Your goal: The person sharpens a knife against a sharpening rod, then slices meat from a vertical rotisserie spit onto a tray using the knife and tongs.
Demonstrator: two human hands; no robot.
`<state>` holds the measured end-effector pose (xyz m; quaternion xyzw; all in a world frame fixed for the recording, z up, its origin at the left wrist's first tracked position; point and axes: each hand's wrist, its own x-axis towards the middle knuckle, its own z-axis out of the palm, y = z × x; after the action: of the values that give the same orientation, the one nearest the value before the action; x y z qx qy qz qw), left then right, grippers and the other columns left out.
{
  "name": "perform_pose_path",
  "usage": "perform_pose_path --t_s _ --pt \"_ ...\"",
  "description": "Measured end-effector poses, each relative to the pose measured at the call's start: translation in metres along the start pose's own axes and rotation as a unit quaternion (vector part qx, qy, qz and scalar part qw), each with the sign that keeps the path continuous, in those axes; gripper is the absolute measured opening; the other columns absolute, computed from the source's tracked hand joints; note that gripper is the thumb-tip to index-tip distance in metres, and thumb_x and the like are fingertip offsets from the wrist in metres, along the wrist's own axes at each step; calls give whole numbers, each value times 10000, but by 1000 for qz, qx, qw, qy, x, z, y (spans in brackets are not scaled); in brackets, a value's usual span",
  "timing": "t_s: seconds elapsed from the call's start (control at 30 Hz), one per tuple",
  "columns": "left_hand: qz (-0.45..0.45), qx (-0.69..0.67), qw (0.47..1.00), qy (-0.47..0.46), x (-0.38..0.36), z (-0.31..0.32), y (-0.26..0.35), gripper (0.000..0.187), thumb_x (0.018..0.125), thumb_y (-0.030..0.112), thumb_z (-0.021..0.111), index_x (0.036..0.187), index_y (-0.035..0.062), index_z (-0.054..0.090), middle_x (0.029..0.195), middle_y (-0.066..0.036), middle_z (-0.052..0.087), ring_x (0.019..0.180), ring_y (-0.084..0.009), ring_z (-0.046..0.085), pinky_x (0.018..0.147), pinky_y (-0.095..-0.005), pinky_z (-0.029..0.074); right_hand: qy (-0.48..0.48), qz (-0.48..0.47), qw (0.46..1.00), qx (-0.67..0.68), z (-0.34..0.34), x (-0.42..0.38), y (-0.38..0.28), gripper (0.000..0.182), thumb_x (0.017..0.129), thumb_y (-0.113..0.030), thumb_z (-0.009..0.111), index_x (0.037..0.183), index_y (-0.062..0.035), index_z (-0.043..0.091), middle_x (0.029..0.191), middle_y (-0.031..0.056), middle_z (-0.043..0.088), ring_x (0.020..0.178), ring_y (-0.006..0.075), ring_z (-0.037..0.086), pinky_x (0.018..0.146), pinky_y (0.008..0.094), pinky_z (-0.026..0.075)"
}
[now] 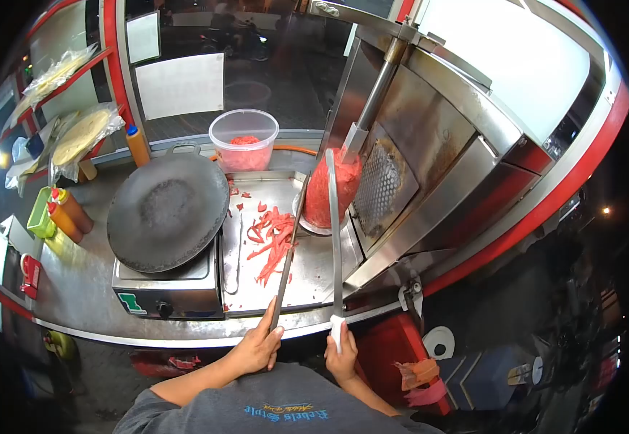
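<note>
My left hand is closed around the lower end of a long, thin dark metal rod, which points up and away from me. In my right hand is the white handle of a long knife, its blade upright. The blade overlaps a red stack of meat on a vertical spit, and the rod's tip reaches beside the stack's left side. Below, red meat strips lie on a metal tray.
Left of the tray, a black domed griddle sits on a burner. Behind it stands a clear tub with red meat. Sauce bottles and bagged flatbreads are at the left. The grill's heating panel flanks the spit.
</note>
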<state>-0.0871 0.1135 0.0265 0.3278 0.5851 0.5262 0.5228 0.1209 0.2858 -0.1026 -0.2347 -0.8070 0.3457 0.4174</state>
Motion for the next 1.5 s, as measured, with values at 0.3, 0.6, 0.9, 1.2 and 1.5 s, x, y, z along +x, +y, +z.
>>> perform_pose_path --t_s 0.3,0.6,0.9,1.2,1.5 --pt "17 -2 1000 14 21 5 4 789 1163 282 443 1729 226 -103 700 -65 507 494 -170 564 492 -341 528 17 -89 992 -90 11 68 -34 570 1012 8 656 1553 69 485 1178 297 678 1008 443 692 888 448 567" --pt "42 19 998 31 34 10 9 799 1165 302 436 1721 183 -125 660 -72 532 472 -191 577 487 -359 528 -3 -70 990 -119 17 80 -42 597 1003 6 662 1579 -1 503 1095 240 651 925 388 671 822 431 562" --pt "69 -40 997 3 50 -2 18 733 1180 287 359 1725 237 -129 717 -39 467 471 -154 506 459 -334 517 -33 -46 988 -141 -18 -14 -27 600 1009 -10 656 1588 -25 500 1101 258 648 933 401 685 800 449 572" --pt "-1 -383 921 -69 65 -16 5 328 1159 513 405 1318 229 361 699 22 441 424 -63 396 394 -241 400 -150 232 958 76 -12 54 -101 670 1016 0 639 1646 -51 416 1063 213 693 921 309 698 857 404 569" --pt "4 -70 997 -30 -3 -1 -22 697 1178 228 330 1735 270 -87 781 -54 451 521 -136 469 499 -304 513 32 -54 998 -31 19 110 -78 577 1011 33 643 1565 61 481 1214 262 678 989 340 695 895 383 553"
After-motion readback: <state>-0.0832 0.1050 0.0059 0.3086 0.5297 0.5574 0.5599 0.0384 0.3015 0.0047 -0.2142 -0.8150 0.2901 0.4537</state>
